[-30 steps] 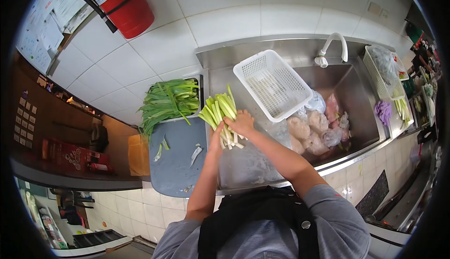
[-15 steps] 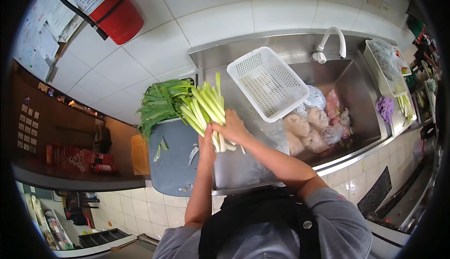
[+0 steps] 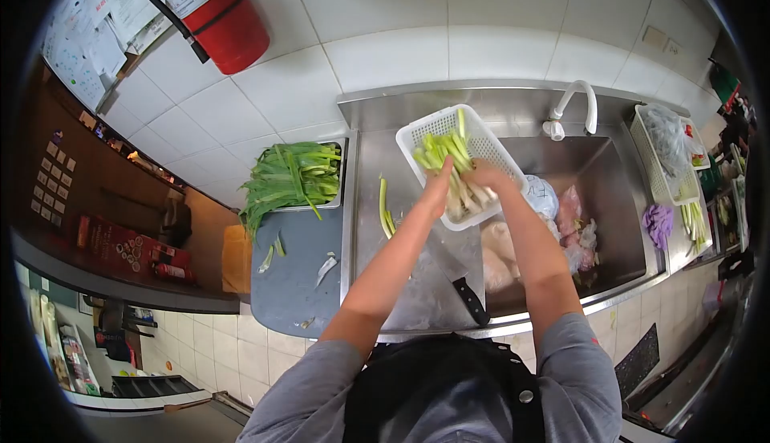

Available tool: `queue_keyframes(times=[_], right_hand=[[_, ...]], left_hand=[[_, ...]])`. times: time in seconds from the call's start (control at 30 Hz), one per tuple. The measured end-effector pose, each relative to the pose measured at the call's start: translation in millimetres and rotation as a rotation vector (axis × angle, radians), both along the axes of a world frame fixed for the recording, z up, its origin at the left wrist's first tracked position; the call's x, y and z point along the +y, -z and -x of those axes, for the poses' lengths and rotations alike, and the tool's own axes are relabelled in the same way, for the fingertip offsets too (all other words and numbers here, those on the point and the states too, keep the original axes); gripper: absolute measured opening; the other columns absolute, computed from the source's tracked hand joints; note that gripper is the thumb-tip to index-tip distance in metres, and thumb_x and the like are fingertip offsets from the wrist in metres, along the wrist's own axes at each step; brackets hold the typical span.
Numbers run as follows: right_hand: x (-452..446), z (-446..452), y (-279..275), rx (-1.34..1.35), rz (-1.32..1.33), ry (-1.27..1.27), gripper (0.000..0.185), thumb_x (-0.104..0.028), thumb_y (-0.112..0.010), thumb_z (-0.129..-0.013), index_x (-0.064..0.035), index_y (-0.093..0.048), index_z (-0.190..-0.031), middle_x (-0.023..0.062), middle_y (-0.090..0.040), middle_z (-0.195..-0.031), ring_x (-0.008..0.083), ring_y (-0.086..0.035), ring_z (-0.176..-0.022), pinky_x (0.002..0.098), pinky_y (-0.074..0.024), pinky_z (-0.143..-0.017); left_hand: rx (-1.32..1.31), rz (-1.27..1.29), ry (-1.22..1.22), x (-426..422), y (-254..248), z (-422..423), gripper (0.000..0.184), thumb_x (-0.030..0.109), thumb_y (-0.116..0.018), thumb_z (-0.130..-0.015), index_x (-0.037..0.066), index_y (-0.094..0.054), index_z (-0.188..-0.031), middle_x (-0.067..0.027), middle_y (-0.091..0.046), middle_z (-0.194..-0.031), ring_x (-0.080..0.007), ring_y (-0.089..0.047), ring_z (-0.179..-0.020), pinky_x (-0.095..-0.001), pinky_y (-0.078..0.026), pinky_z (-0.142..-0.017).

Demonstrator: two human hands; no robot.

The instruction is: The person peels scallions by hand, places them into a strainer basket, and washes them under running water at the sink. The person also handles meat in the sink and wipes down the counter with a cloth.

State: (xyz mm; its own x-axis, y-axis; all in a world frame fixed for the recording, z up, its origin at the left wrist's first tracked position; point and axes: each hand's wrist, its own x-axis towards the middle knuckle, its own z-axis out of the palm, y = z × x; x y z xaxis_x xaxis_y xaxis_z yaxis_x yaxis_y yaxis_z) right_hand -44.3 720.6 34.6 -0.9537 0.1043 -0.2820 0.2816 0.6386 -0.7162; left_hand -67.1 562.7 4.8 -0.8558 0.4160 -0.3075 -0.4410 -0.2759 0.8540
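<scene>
A bunch of leek stalks (image 3: 459, 194), pale green at one end and white at the other, lies in the white perforated basket (image 3: 507, 172). Around the bunch from the left is my left hand (image 3: 436, 189); my right hand (image 3: 484, 175) holds it from the right, some fingers hidden among the stalks. A few loose green stalks (image 3: 384, 206) rest on the steel drainboard (image 3: 370, 262) left of the basket. Cut green leaves (image 3: 295, 172) are heaped in a metal tray (image 3: 343, 172) farther left.
A black-handled knife (image 3: 472, 302) lies on the drainboard near its front. Bagged meat (image 3: 499, 254) fills part of the sink (image 3: 619, 262) under a white faucet (image 3: 579, 106). Leaf scraps dot the grey cutting board (image 3: 281, 298). Another basket (image 3: 648, 134) stands right.
Both hands have carried the leek bunch rightward from beside the leaf tray into the basket. A few stalks now lie on the drainboard, and the knife has come into sight.
</scene>
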Motion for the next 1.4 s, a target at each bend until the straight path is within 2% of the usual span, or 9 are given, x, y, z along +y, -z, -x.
queue_keyframes(times=[0.13, 0.2, 0.27, 0.33, 0.67, 0.73, 0.83, 1.07, 1.4], right_hand=[[10, 0, 38, 0.357, -0.345, 0.163, 0.038, -0.034, -0.063, -0.080, -0.0019, -0.066, -0.100, 0.0189, -0.066, -0.097, 0.0349, -0.062, -0.087, 0.0403, -0.0479, -0.080], [7, -28, -10, 0.431, -0.783, 0.336, 0.049, -0.039, -0.063, -0.081, -0.0047, -0.060, -0.116, 0.0242, -0.061, -0.111, 0.0354, -0.057, -0.107, 0.0406, -0.0419, -0.094], [26, -33, 4, 0.433, -0.771, 0.496, 0.050, -0.036, -0.063, -0.081, -0.0046, -0.057, -0.119, 0.0250, -0.060, -0.111, 0.0383, -0.058, -0.106, 0.0440, -0.0428, -0.093], [48, -29, 19, 0.211, -0.580, 0.447, 0.049, -0.034, -0.062, -0.081, -0.0042, -0.056, -0.119, 0.0250, -0.061, -0.111, 0.0394, -0.058, -0.104, 0.0448, -0.0439, -0.091], [26, -35, 24, 0.012, -0.424, 0.440, 0.041, -0.030, -0.058, -0.084, -0.0064, -0.054, -0.118, 0.0227, -0.063, -0.108, 0.0404, -0.060, -0.101, 0.0476, -0.0469, -0.087], [24, -37, 27, 0.046, -0.428, 0.444, 0.041, -0.030, -0.059, -0.083, -0.0034, -0.055, -0.113, 0.0248, -0.063, -0.104, 0.0404, -0.061, -0.099, 0.0473, -0.0470, -0.086], [18, -41, 36, 0.066, -0.420, 0.412, 0.041, -0.030, -0.059, -0.082, 0.0005, -0.056, -0.108, 0.0270, -0.063, -0.099, 0.0409, -0.061, -0.095, 0.0477, -0.0471, -0.083], [1, -56, 39, 0.164, -0.432, 0.367, 0.041, -0.031, -0.060, -0.082, 0.0029, -0.055, -0.106, 0.0267, -0.064, -0.093, 0.0425, -0.062, -0.091, 0.0481, -0.0470, -0.081], [-11, -65, 54, 0.195, -0.311, 0.386, 0.047, -0.027, -0.058, -0.084, 0.0048, -0.050, -0.117, 0.0301, -0.062, -0.100, 0.0440, -0.060, -0.096, 0.0479, -0.0467, -0.084]], left_hand=[[0.238, 0.299, -0.080, -52, -24, -30, 0.056, 0.032, -0.056, -0.092, 0.002, -0.038, -0.136, -0.0135, -0.042, -0.137, -0.0227, -0.044, -0.124, -0.0353, -0.037, -0.101], [0.545, 0.460, -0.224, -98, -18, -36, 0.043, 0.023, -0.061, -0.088, 0.001, -0.051, -0.124, -0.0155, -0.052, -0.124, -0.0254, -0.052, -0.114, -0.0366, -0.041, -0.096], [0.649, 0.574, -0.350, -142, 7, -37, 0.036, 0.018, -0.064, -0.085, 0.000, -0.056, -0.116, -0.0166, -0.057, -0.115, -0.0278, -0.057, -0.106, -0.0373, -0.044, -0.091], [0.850, 1.186, -0.341, -174, 46, -27, 0.031, 0.012, -0.065, -0.080, 0.003, -0.055, -0.108, -0.0167, -0.057, -0.102, -0.0344, -0.059, -0.095, -0.0424, -0.049, -0.080], [0.558, 1.292, -0.207, -177, 50, -38, 0.040, 0.016, -0.066, -0.078, -0.004, -0.046, -0.106, -0.0262, -0.054, -0.100, -0.0442, -0.058, -0.090, -0.0465, -0.049, -0.078], [0.705, 1.376, -0.135, -184, 109, -47, 0.043, 0.018, -0.067, -0.078, -0.005, -0.044, -0.106, -0.0271, -0.054, -0.100, -0.0450, -0.058, -0.089, -0.0467, -0.049, -0.078], [0.489, 1.218, -0.131, -158, 31, -107, 0.042, 0.024, -0.065, -0.079, -0.007, -0.047, -0.101, -0.0276, -0.053, -0.101, -0.0440, -0.059, -0.088, -0.0475, -0.050, -0.075], [0.456, 1.294, 0.081, -171, 53, -118, 0.031, 0.021, -0.056, -0.084, -0.005, -0.048, -0.100, -0.0271, -0.062, -0.087, -0.0419, -0.063, -0.079, -0.0492, -0.051, -0.068], [0.647, 0.932, -0.356, -179, -76, -90, 0.066, 0.008, -0.051, -0.087, -0.004, -0.013, -0.139, -0.0281, -0.060, -0.071, -0.0464, -0.059, -0.066, -0.0533, -0.044, -0.060]])
